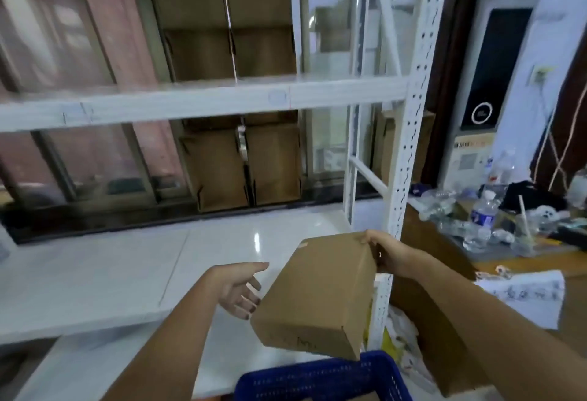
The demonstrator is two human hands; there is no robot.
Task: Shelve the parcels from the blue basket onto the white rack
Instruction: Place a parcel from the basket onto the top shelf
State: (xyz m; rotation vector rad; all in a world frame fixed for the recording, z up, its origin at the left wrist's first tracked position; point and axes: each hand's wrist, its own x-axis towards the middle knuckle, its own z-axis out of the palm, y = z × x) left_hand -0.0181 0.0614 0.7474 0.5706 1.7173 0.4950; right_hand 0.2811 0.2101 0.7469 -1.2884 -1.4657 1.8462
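Observation:
A plain brown cardboard parcel (314,295) hangs tilted in the air above the blue basket (320,378), whose rim shows at the bottom edge. My right hand (386,253) grips the parcel's far right corner. My left hand (239,289) is open, palm up, just left of the parcel's near-left edge, fingers close to it but apart from it. The white rack (409,121) stands in front of me, with a glossy white shelf (127,273) at waist height and a white beam (203,102) across above it.
Flat brown cartons (244,165) lean behind the rack. To the right, a brown counter (444,273) carries water bottles (482,213), plastic wrap and papers (527,289). The rack's perforated post stands just right of the parcel.

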